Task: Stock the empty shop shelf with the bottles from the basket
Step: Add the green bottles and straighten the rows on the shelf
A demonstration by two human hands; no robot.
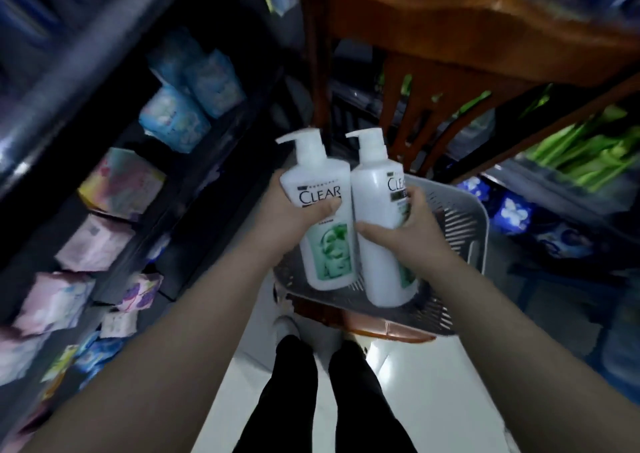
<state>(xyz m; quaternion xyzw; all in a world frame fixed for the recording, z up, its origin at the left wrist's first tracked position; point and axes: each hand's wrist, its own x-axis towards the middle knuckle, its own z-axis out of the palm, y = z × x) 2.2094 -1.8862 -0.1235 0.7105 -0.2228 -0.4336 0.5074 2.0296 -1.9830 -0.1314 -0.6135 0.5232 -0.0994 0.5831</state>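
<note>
Two white pump bottles with green labels marked CLEAR are held up side by side over a grey slatted basket [460, 217]. My left hand [294, 217] grips the left bottle [322, 189] around its middle. My right hand [401, 234] grips the right bottle [375, 189] the same way. Both pump heads point up and to the left. The basket sits on a brown wooden chair seat [381, 331]. What else lies inside the basket is hidden behind the bottles.
A dark shelf unit [194, 175] on the left holds several pastel packets [117, 182]. The wooden chair back [450, 54] rises ahead. Green and blue packs [581, 155] fill the shelves on the right. My legs stand on white floor tiles [433, 400].
</note>
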